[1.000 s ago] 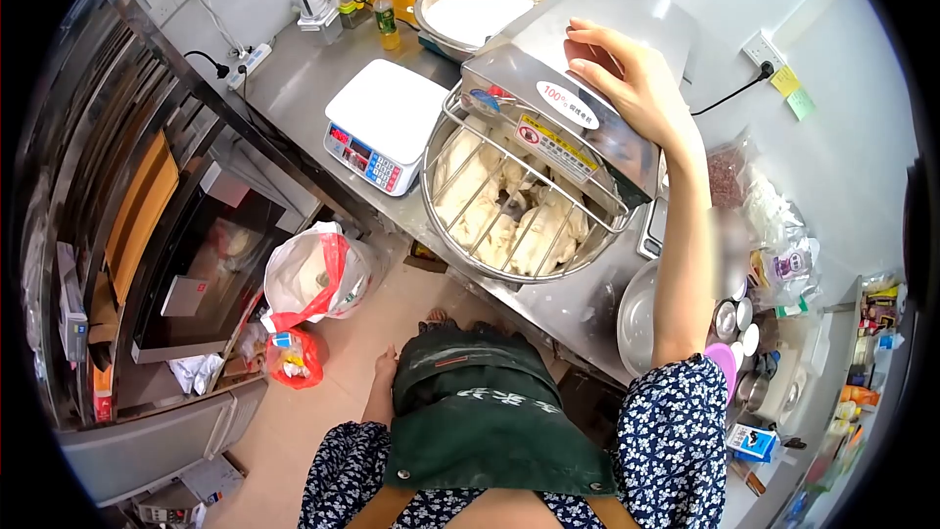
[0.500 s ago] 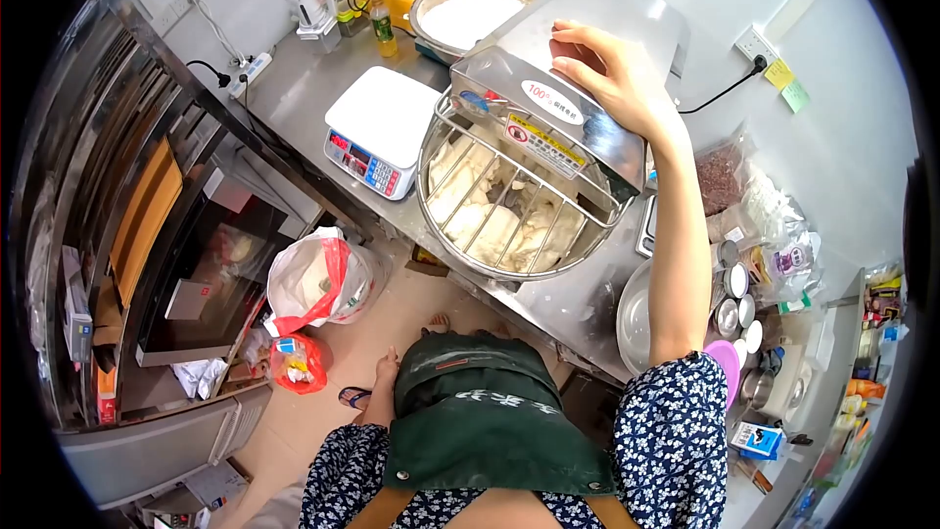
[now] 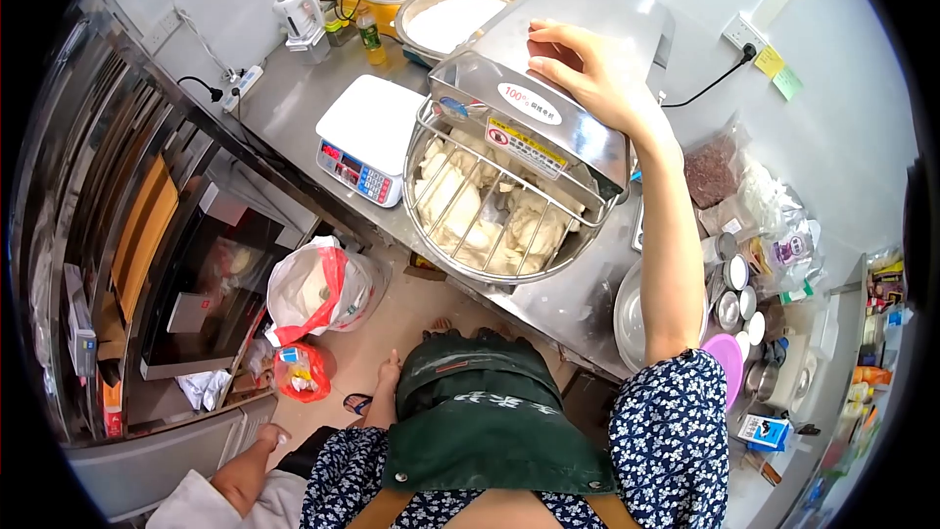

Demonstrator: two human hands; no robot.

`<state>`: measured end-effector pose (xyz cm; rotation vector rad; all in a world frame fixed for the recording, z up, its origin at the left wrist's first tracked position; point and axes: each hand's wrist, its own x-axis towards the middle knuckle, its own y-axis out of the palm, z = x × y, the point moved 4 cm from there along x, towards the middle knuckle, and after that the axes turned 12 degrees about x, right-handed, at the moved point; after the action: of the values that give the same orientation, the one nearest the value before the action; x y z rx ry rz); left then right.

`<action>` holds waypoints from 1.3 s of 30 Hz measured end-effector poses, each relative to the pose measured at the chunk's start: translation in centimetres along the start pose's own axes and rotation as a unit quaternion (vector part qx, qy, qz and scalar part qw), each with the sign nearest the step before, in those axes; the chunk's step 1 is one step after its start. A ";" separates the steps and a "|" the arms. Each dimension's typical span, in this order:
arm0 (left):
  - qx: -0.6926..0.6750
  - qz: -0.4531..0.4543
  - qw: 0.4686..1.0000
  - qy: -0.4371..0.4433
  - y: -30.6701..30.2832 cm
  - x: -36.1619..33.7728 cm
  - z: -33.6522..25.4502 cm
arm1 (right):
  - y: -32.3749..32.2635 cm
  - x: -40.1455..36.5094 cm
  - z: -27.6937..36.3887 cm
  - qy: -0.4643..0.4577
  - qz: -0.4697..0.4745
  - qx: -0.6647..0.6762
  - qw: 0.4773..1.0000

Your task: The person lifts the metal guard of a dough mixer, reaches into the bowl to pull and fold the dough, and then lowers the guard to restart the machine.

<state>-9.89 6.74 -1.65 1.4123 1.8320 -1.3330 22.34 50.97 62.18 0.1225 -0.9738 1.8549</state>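
My right hand rests on the metal head of the mixer, fingers loosely curved and apart, holding nothing. Beneath the mixer head, pale dough lies in lumps inside the round metal bowl, behind a wire guard. My left hand hangs low beside the dark green apron, small in view and partly turned away; its fingers look loose and empty.
A white scale, a bowl of white powder and a bottle stand on the metal counter. Bags sit on the floor. Racks line the left. Another person's forearm shows at lower left. Lidded jars are at right.
Another person's arm and pale sleeve have come into view at the lower left. The counter and mixer appear slightly further left. My right hand stays on the mixer head.
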 end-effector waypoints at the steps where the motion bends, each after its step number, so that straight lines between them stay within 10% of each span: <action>1: 0.000 -0.009 1.000 -0.006 0.0 -0.2 -0.3 | 0.0 0.0 0.0 0.009 0.001 0.011 1.000; 39: 0.024 -0.025 0.999 0.006 0.7 0.2 -1.6 | -0.5 0.2 0.4 0.006 0.011 -0.029 1.000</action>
<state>-9.05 8.29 -1.38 1.4105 1.8659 -1.4055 22.56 50.93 62.80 0.0650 -1.0221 1.8448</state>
